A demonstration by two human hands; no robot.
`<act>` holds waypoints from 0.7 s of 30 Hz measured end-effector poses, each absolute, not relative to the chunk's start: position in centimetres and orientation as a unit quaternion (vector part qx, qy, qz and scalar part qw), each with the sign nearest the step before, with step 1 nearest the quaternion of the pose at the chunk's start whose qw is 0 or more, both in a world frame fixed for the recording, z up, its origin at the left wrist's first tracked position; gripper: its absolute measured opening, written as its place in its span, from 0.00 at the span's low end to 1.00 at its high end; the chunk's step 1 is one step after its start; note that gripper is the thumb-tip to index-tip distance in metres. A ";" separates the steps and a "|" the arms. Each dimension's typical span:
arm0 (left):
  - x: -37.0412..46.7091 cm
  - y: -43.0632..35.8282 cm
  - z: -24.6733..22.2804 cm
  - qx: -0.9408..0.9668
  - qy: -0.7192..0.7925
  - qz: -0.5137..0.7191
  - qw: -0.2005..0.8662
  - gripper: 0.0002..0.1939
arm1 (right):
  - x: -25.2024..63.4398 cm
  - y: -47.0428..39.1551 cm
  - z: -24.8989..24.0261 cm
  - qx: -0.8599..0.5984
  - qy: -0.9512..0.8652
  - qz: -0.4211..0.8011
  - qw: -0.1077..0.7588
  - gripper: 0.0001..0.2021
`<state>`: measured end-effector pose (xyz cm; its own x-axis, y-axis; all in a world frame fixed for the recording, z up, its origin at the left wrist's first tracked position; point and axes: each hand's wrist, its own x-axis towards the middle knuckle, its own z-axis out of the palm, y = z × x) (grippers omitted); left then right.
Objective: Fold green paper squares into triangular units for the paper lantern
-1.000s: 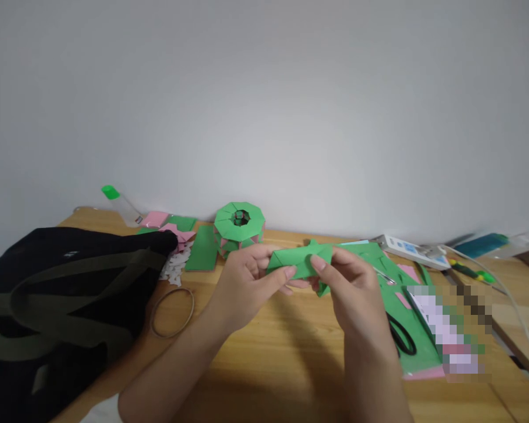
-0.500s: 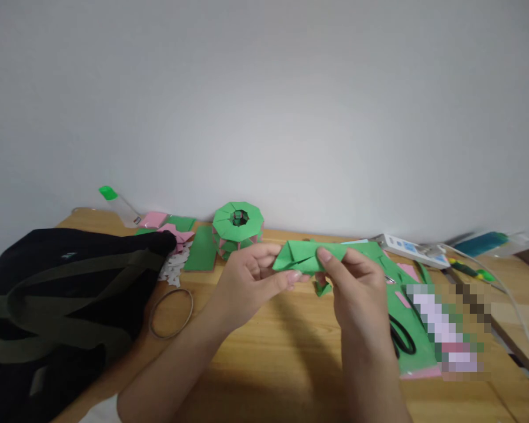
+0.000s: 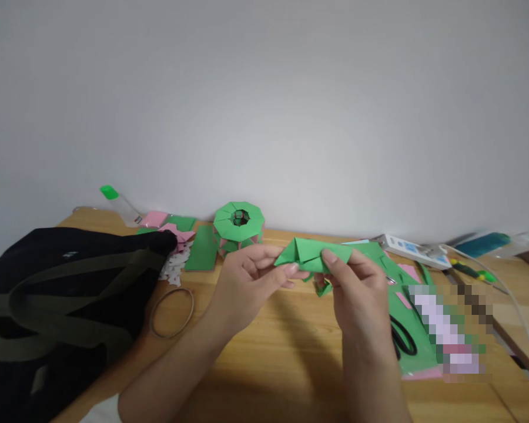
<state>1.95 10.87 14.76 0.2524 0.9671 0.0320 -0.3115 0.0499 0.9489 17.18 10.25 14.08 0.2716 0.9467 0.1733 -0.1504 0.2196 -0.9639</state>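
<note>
Between my two hands, above the wooden table [image 3: 264, 364], is a folded piece of green paper [image 3: 311, 251] with a pointed left end and overlapping flaps. My left hand [image 3: 249, 288] pinches its left tip between thumb and fingers. On the right part, my right hand [image 3: 361, 282] presses its thumb on the front, its other fingers curled behind and partly hidden. Just below the held paper lies another small folded green piece [image 3: 322, 288]. Behind my left hand stands a ring-shaped green and pink paper model [image 3: 238, 223] with an opening in its top.
A black bag [image 3: 62, 294] covers the left side, with a thin hoop [image 3: 171, 312] beside it. Green sheets [image 3: 201, 249] and white scraps [image 3: 174, 264] lie behind. At right are green paper in plastic [image 3: 417, 346], black-handled scissors [image 3: 403, 336], a power strip [image 3: 414, 251] and a white cable [image 3: 518, 305].
The green paper has tilted slightly, and its left flap now stands up as a sharper triangle. My left thumb has shifted a little toward the tip; both hands keep their grip.
</note>
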 end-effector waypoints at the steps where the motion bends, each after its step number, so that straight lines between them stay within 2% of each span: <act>1: 1.9 10.9 14.9 0.471 0.352 0.502 0.634 0.04 | 17.2 10.2 14.1 -0.461 -0.434 0.424 0.647 0.11; 21: 1.9 11.0 14.4 0.471 0.342 0.527 0.620 0.02 | 17.1 10.3 13.8 -0.460 -0.427 0.467 0.623 0.10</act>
